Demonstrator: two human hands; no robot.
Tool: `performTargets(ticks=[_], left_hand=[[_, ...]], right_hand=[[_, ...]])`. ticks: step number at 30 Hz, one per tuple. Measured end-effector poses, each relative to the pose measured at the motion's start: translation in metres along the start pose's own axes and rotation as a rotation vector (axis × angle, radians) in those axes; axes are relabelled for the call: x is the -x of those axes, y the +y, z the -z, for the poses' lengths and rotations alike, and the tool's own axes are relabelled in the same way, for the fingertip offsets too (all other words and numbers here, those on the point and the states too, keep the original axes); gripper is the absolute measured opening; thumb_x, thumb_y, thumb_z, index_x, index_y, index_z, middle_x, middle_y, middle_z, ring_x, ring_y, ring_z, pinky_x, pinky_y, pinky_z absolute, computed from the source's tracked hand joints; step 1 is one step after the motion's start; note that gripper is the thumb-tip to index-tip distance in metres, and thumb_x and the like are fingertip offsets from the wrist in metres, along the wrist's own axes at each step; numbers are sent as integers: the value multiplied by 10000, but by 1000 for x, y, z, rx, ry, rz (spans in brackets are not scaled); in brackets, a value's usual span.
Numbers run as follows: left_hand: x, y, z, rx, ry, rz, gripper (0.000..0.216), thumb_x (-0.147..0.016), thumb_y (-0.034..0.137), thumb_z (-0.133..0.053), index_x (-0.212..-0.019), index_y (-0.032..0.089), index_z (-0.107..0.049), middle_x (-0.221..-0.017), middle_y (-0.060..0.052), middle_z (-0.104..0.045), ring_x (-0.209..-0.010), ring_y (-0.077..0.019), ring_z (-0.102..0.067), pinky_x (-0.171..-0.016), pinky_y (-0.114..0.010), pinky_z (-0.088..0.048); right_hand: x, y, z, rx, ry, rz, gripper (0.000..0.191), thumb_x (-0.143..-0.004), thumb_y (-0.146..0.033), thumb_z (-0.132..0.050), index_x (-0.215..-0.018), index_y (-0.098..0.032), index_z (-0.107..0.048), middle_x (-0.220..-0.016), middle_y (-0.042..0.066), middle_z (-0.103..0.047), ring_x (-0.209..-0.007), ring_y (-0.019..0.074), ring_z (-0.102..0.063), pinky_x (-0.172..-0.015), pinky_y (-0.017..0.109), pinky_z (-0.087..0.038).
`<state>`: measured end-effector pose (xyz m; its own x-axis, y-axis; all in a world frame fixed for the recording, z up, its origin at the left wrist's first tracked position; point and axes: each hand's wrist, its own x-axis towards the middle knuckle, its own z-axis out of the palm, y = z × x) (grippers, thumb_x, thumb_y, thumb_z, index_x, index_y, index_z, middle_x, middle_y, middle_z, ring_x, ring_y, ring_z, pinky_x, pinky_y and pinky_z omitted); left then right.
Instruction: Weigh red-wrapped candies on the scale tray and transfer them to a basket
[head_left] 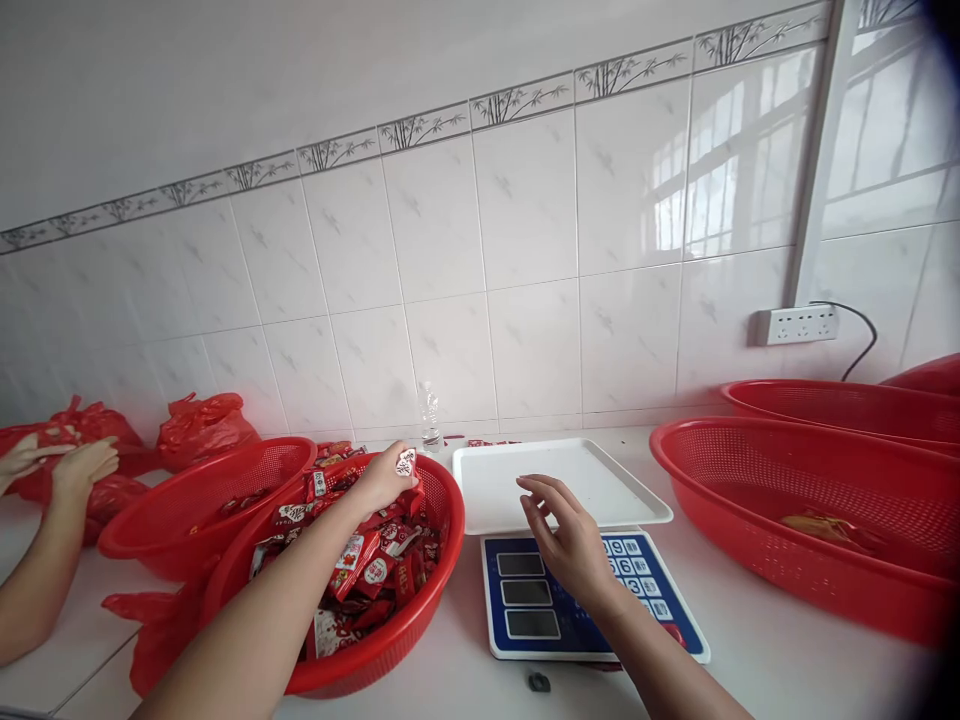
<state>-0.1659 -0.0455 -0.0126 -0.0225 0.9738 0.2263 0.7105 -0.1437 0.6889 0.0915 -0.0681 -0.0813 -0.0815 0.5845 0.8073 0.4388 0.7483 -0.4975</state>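
Observation:
My left hand (384,482) is closed on a small red-and-white snack packet (406,463), above the far side of a red plastic basket (448,540). Many similar packets (360,565) are heaped in that basket. Over a digital weighing scale (517,645) hovers my right hand (564,535), its fingers apart and curved, holding nothing. The scale has a white tray (502,490) with nothing on it, and my right hand partly hides the blue keypad and display panel.
A second red basket (150,530) with a few packets stands at left. Beyond it are tied red bags (202,430) and another person's hands (82,465). More red baskets (750,480) stand at right. A clear bottle (430,415) is by the tiled wall, below a power strip (799,325).

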Motion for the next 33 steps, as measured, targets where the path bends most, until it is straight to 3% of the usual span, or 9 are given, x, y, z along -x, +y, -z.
performTargets(ticks=[3, 7, 11, 15, 20, 24, 26, 30, 33], left_hand=[[-3, 10, -3, 104, 65, -18, 314, -695, 173, -569, -994, 200, -481, -771, 26, -589, -685, -122, -574, -595, -203, -437], [-5, 38, -22, 101, 32, -73, 334, -690, 156, -585, -1006, 203, -488, -822, 11, -602, -746, -131, -578, -655, -215, -452], [-9, 70, -52, 101, -75, -91, 277, -730, 139, -545, -991, 209, -484, -863, 1, -590, -750, -117, -566, -633, -200, -460], [-16, 86, -78, 187, -221, -61, 247, -808, 182, -458, -1052, 217, -456, -1017, -29, -570, -814, -120, -571, -618, -200, -472], [-20, 77, -89, -117, -162, -170, 229, -814, 231, -459, -1033, 177, -496, -893, -38, -619, -815, -158, -567, -718, -259, -440], [-24, 65, -89, -255, -238, -201, 144, -798, 202, -457, -860, 173, -583, -782, -28, -623, -758, -163, -570, -682, -253, -424], [-26, 63, -89, -278, -217, -205, 158, -759, 183, -512, -895, 175, -592, -835, -30, -622, -803, -167, -567, -710, -251, -416], [-28, 63, -92, -257, -162, -183, 415, -707, 189, -583, -1113, 189, -494, -959, -37, -591, -838, -164, -554, -731, -250, -418], [-27, 59, -96, -305, -154, -238, 366, -678, 216, -622, -1029, 192, -520, -1064, -53, -539, -914, -174, -532, -783, -259, -414]], right_hand=[[0, 3, -1, 10, -3, -2, 254, -886, -300, -388, -1053, -217, -561, -1058, 91, -577, -778, 138, -593, -542, 233, -521], [-1, 8, -3, 139, -22, 20, 264, -886, -305, -386, -1065, -225, -562, -1058, 87, -601, -880, 178, -601, -704, 319, -522], [-3, 8, -3, 302, -72, 97, 297, -864, -334, -437, -1118, -223, -543, -1018, 85, -645, -941, 221, -589, -800, 408, -469], [-4, 8, -1, 385, -112, 126, 332, -850, -340, -462, -1149, -210, -526, -1015, 86, -655, -898, 210, -598, -824, 413, -434], [-5, 10, 1, 518, -132, 47, 246, -854, -283, -445, -1051, -236, -585, -1081, 64, -640, -920, 214, -602, -853, 430, -401], [-6, 9, 2, 547, -158, 21, 213, -865, -277, -424, -897, -240, -631, -1017, 42, -662, -900, 207, -599, -852, 422, -386], [-6, 7, 3, 536, -176, 13, 216, -865, -270, -423, -833, -234, -633, -961, 36, -669, -884, 197, -596, -846, 404, -387], [-7, 6, 3, 522, -204, 15, 263, -863, -252, -415, -690, -215, -610, -815, 27, -657, -755, 158, -594, -814, 361, -397], [-7, 8, 2, 532, -182, 20, 272, -861, -252, -419, -654, -211, -593, -773, 26, -649, -688, 145, -582, -810, 358, -396]])
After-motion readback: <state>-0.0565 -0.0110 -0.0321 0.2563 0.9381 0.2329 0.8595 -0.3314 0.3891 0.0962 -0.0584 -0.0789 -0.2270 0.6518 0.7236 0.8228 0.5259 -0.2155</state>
